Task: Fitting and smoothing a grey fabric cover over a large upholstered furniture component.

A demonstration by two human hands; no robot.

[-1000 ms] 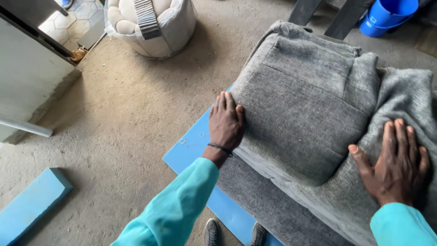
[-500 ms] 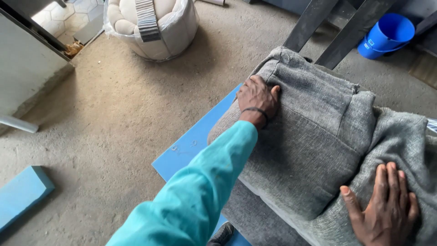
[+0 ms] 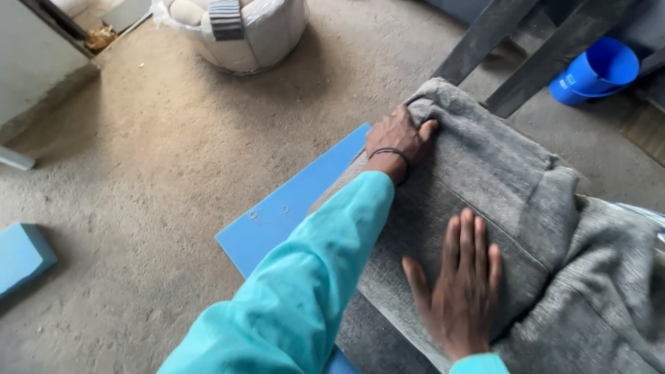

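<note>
Grey fabric cushion [image 3: 485,201] lies on blue board [image 3: 291,208], frame centre to 3 o'clock. Left hand [image 3: 396,138] pinches its 11 o'clock corner, fingers curled. Right hand [image 3: 458,284] flat, fingers spread, pressing cushion at 6 o'clock.

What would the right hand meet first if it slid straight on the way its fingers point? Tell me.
The right hand lies flat on the grey fabric cushion, fingers pointing up and away. Straight on, it would likely meet the raised folded fabric seam first; depth is unclear.

A cushion [image 3: 485,208] is laid on a board [image 3: 291,215] on the floor [image 3: 138,173]; a bucket [image 3: 596,69] is set behind.
</note>
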